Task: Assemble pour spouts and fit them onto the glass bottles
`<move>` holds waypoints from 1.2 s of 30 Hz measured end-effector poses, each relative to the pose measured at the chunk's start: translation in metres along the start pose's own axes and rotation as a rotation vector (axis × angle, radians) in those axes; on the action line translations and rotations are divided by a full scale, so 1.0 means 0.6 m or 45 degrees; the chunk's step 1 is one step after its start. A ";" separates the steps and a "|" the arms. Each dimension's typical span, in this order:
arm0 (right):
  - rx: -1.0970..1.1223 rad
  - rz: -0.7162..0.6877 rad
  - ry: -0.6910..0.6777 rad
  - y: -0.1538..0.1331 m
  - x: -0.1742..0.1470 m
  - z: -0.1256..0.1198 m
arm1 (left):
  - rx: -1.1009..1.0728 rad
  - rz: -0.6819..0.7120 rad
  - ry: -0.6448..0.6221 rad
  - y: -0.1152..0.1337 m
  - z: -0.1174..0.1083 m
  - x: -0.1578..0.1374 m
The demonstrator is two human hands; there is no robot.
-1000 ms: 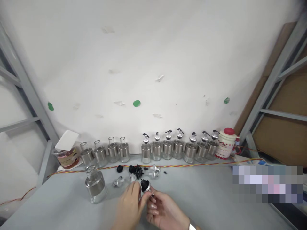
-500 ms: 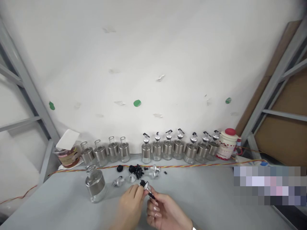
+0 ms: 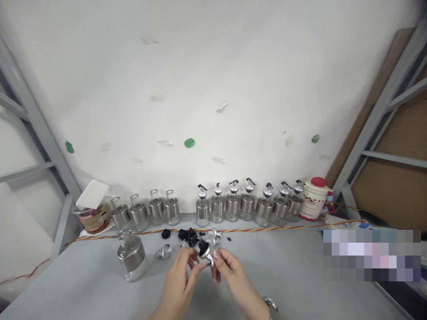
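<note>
Silver and black, the pourer (image 3: 204, 251) sits at six o'clock in the view, just above the bench (image 3: 283, 271), between two sets of fingertips! The right hand (image 3: 231, 269) has its grip pinched on the metal end; the left hand (image 3: 180, 271) curls at nine o'clock against it, though I can't make out whether that grip is clamped or merely steadying. Black end up, near the chest: probably so both hands can work it. Loose black parts (image 3: 191, 238) lie at ten o'clock from it, presumably for easy reach. Four uncapped bottles (image 3: 171, 209) line up further out at ten, seven stoppered bottles (image 3: 232, 206) towards two, likely kept apart by state, with one nearer bottle (image 3: 132, 260) alone at nine. And compare half a second ago: the right palm, upturned then, has rolled over, more of the watch (image 3: 271, 306) shows, and the bottles haven't budged!
</note>
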State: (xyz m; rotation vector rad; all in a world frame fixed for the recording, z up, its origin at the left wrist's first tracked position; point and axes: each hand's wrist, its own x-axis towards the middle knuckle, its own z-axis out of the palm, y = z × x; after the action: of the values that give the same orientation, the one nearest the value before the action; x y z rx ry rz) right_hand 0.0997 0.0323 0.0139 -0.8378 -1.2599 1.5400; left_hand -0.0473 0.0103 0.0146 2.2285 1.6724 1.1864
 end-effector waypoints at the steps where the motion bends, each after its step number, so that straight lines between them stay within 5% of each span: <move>1: -0.166 -0.057 0.047 -0.003 0.001 -0.003 | 0.020 0.003 0.014 0.000 -0.002 -0.002; 8: -0.946 -0.347 0.217 -0.011 -0.020 -0.004 | 0.391 0.323 0.168 -0.014 -0.002 -0.013; 12: -1.133 -0.478 0.142 -0.007 -0.030 0.005 | 0.469 0.396 0.189 -0.002 -0.007 -0.009; 20: -1.151 -0.430 0.113 0.013 -0.032 0.009 | 0.228 0.285 0.044 -0.004 0.011 -0.013; 30: -1.157 -0.562 -0.076 -0.030 -0.034 0.004 | 0.095 0.348 0.257 -0.002 0.004 -0.010; 36: -1.082 -0.365 -0.267 -0.045 -0.035 0.000 | 0.272 0.532 0.267 -0.024 0.002 -0.006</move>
State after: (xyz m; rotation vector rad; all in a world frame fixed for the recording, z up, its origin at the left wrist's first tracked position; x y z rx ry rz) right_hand 0.1127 0.0129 0.0388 -0.9611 -2.1425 0.8466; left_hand -0.0579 0.0134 0.0042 2.7726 1.5051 1.4321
